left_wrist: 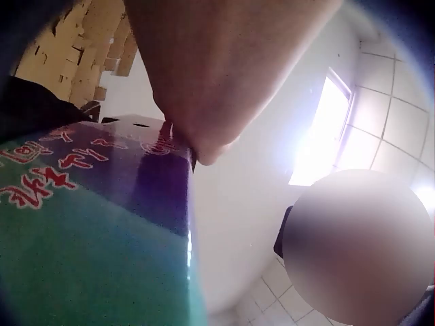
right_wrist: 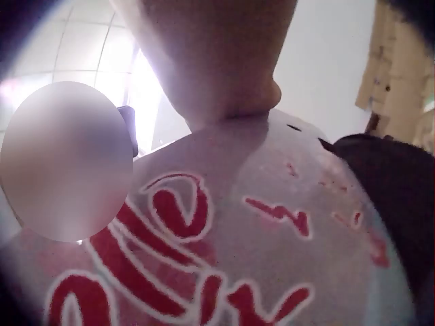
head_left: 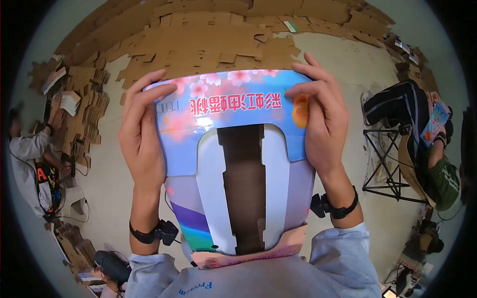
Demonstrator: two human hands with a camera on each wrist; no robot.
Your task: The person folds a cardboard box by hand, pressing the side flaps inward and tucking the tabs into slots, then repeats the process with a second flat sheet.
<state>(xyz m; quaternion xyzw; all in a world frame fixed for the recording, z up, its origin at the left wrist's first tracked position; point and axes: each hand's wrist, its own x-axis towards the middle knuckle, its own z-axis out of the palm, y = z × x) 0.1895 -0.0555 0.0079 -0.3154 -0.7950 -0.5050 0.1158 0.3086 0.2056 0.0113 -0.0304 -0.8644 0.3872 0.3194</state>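
A printed cardboard box [head_left: 233,107], blue and pink with blossoms and red lettering, stands between both hands at the chest. A large cutout in it shows white inner side flaps [head_left: 276,174] and a bare brown strip [head_left: 243,193] down the middle. My left hand [head_left: 139,124] grips its left far corner, fingers bent over the blue panel. At the opposite corner my right hand [head_left: 325,116] holds on in the same way, fingertips near a printed peach. The left wrist view shows the box's green and purple side [left_wrist: 102,224]; the right wrist view shows a pale side [right_wrist: 224,272] with red characters.
Flattened brown cardboard sheets [head_left: 194,42] cover the floor ahead, and more stacks [head_left: 82,109] lie at the left. A seated person [head_left: 437,164] is at the right by a black folding-frame stand [head_left: 392,169]. Another person [head_left: 32,159] works at the left.
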